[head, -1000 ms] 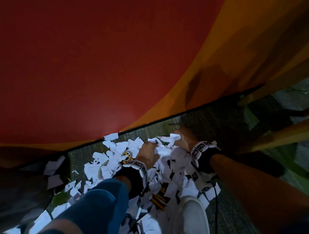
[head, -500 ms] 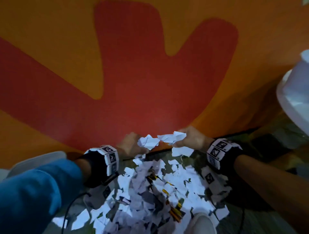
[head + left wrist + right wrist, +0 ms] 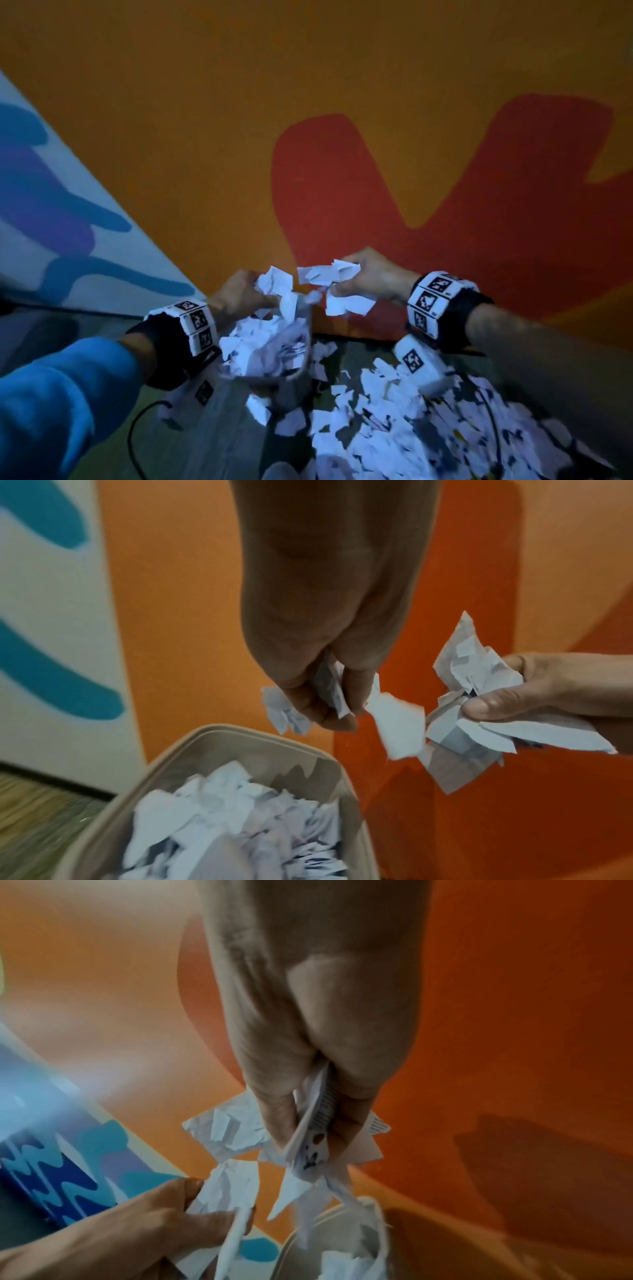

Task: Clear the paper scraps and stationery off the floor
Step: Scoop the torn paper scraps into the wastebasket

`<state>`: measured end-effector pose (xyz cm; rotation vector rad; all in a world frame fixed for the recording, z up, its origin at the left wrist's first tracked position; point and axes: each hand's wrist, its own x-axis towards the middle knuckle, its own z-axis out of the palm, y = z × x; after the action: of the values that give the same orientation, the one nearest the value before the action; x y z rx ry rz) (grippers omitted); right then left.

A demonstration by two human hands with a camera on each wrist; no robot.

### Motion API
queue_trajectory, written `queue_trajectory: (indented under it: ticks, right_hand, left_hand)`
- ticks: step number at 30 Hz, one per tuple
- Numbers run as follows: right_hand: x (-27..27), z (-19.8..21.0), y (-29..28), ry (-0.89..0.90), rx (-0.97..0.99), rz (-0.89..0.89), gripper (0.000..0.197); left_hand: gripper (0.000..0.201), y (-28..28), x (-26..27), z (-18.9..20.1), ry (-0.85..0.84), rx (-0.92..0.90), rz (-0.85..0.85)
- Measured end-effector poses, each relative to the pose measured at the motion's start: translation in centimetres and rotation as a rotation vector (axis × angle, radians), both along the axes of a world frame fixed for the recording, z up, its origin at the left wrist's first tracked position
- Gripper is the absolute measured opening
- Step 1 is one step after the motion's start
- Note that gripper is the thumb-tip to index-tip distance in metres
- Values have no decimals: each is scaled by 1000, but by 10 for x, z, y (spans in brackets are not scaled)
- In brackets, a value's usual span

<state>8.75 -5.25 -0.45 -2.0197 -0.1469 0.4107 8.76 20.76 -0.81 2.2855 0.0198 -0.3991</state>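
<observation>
Lifting scraps (image 3: 277,284) over bin (image 3: 301,371) now

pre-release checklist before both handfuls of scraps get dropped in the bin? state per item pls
1. Left hand grips its scraps: ok.
2. Right hand grips its scraps: ok.
3. Left handful over the bin opening: ok, it hangs just above the far rim.
4. Right handful over the opening: not ok, in the left wrist view it hangs to the right of the rim.
5. Room left in the bin: cannot tell; paper already fills much of it.
6. Loose pieces secured: not ok, several dangle from the right hand's fingers.
7. Floor pile cleared: not ok, many scraps remain.
</observation>
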Motion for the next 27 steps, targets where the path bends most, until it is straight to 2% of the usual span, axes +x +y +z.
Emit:
queue_trajectory:
  ticks: [3,6,11,14,15,17,20,22,24,25,26,27]
  right_hand:
    - [18,-27,65,34,21,-23,24]
    - [31,-61,116,103,0,-78,51]
    - [34,-110,158,165,-27,-173,35]
    - [30,-129,164,277,-17,-133,39]
    - [31,-133,163,291,-56,-92,47]
    - [32,-133,157,275,-115,-7,49]
    - [37,-121,144,147,-276,140,53]
    - [42,-109,137,29,-408,226,52]
    - [45,-101,131,-37,-497,284,44]
    - [47,-102,130,-42,-532,311,32]
    - [46,-101,130,-49,-587,357,16]
    - [45,-103,130,-62,-635,408,19]
  left_hand:
    - [13,42,5,-23,33,-59,153]
    - [33,63,8,-52,102,-153,242]
    - [36,70,9,-81,297,-302,206]
    - [42,74,12,-87,383,-273,152]
    - [41,77,14,-88,366,-239,120]
    - [33,83,16,-87,310,-158,62]
    - [25,92,17,-81,182,9,-45]
    - [28,97,19,-80,36,162,-125]
    - [36,96,20,-82,-97,239,-203]
    - [41,95,19,-86,-121,235,-246]
    - [47,92,19,-90,-112,235,-299]
    - [53,89,20,-97,-79,250,-354]
